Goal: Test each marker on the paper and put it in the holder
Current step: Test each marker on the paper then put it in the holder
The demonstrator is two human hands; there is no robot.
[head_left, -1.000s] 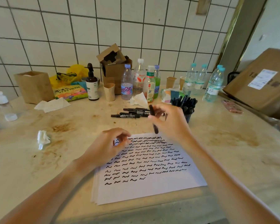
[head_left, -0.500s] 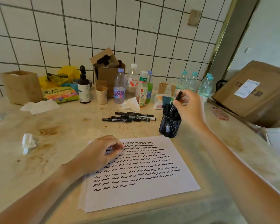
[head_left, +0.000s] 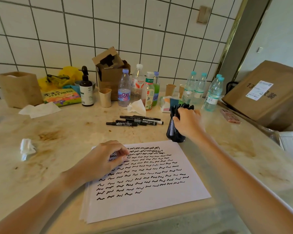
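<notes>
The paper [head_left: 147,181] is lying full of black squiggly lines. The left hand [head_left: 101,161] is resting on it, fingers curled. Behind the paper, the right hand [head_left: 188,122] is gripping black markers [head_left: 175,110] in the holder [head_left: 173,134]

soft daylight | faint shadows | edges bowed (wide-angle) | slightly soft focus

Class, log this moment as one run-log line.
right hand: at holder, among markers | left hand: resting on paper | loose markers: lying behind paper
</notes>
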